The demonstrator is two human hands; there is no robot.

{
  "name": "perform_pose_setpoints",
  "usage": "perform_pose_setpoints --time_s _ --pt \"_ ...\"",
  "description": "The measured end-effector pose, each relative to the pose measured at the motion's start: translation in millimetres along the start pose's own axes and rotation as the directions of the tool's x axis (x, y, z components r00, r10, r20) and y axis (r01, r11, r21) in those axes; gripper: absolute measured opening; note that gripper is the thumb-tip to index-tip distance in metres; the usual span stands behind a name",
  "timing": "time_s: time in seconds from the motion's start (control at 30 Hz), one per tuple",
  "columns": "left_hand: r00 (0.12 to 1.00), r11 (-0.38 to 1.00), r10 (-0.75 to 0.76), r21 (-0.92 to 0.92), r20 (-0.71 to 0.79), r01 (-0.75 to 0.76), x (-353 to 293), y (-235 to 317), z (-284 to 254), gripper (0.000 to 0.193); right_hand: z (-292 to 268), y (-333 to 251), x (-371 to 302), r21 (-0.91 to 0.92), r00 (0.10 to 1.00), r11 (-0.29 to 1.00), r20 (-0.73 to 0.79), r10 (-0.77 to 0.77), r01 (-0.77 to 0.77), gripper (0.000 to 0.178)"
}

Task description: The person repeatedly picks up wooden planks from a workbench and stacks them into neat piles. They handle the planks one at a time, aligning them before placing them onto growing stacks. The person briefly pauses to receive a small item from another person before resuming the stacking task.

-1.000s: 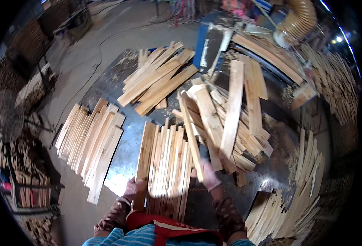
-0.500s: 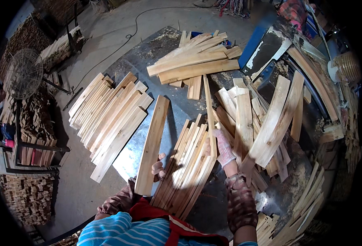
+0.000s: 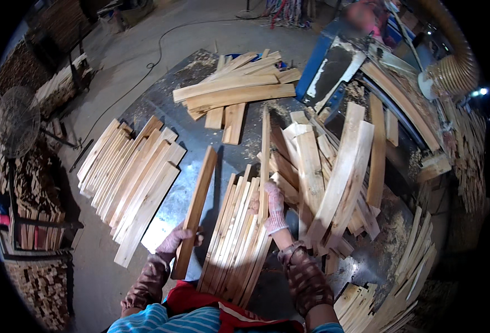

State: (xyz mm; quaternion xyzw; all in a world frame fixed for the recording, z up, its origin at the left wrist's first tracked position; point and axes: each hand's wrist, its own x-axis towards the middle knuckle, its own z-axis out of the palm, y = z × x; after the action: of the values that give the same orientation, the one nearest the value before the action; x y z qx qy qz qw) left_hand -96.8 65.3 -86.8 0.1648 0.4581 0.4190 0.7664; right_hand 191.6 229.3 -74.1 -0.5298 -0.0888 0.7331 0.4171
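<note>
My left hand (image 3: 174,240), in a pale glove, is closed around the lower part of a narrow wooden board (image 3: 199,202), tilted so that its edge shows. My gloved right hand (image 3: 275,206) grips another wooden board (image 3: 265,150) that stands on edge along the right side of a row of boards (image 3: 231,238). That row lies close to my body, between my hands. To the left, a second row of boards (image 3: 139,183) overhangs the metal table (image 3: 159,213). A loose heap of boards (image 3: 342,177) lies just right of my right hand.
At the table's far side is a crossed pile of boards (image 3: 239,89). A blue machine (image 3: 317,69) with a ribbed hose (image 3: 450,75) stands at the far right, a blurred person (image 3: 361,19) behind it. A fan (image 3: 16,122) and stacked wood (image 3: 39,283) are at the left.
The board in my left hand has turned from its broad face toward its edge. My right hand stays on its board beside the row. The whole view has shifted.
</note>
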Motion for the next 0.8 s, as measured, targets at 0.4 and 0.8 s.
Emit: perform_pose_setpoints --time_s 0.4,0.8 --pt "0.974 0.881 -0.049 0.450 -0.221 0.146 34.0 -173.8 -83.9 0.054 15.3 -133.0 124.9 -0.550 0.984 0.825 -0.034 -0.176 0.129 0.055" --pt "0.987 0.762 0.004 0.639 -0.163 0.102 51.1 -171.0 -74.2 0.033 79.6 -137.1 105.5 -0.727 0.872 0.554 0.124 -0.474 0.405 0.086"
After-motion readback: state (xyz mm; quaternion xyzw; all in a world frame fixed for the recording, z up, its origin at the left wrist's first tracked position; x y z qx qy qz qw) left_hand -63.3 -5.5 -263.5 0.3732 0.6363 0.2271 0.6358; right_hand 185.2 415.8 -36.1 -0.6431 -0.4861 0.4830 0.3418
